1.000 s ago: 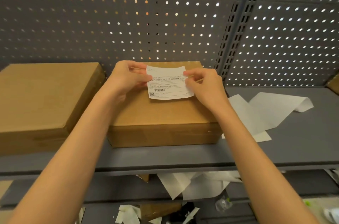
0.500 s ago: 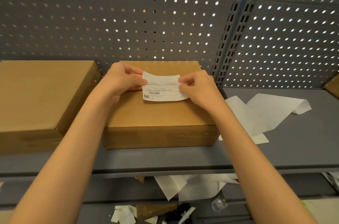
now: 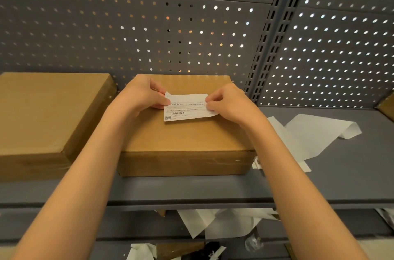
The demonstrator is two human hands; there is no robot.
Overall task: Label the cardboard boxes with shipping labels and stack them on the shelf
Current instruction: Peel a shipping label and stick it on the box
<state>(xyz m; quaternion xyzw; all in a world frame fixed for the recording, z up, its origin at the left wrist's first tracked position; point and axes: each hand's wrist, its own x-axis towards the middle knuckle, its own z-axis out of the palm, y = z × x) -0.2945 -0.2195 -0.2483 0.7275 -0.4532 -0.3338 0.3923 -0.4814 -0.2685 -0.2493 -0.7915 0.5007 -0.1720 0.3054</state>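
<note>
A flat cardboard box (image 3: 183, 138) lies on the grey shelf (image 3: 341, 176) in front of me. Over its top I hold a white shipping label (image 3: 187, 108) with printed text, a barcode and a QR code. My left hand (image 3: 145, 94) pinches the label's left edge and my right hand (image 3: 228, 103) pinches its right edge. The label's near edge lies on the box top, while its far left corner curls up. A second, larger cardboard box (image 3: 42, 114) sits to the left on the same shelf.
White backing paper strips (image 3: 307, 136) lie on the shelf right of the box. A perforated grey back panel (image 3: 149, 25) rises behind. More crumpled paper (image 3: 221, 223) and scraps lie on the lower shelf. A box corner (image 3: 387, 108) shows at far right.
Both hands have brought the label down from a raised, tilted hold onto the top of the middle box. The label now lies flatter against the cardboard.
</note>
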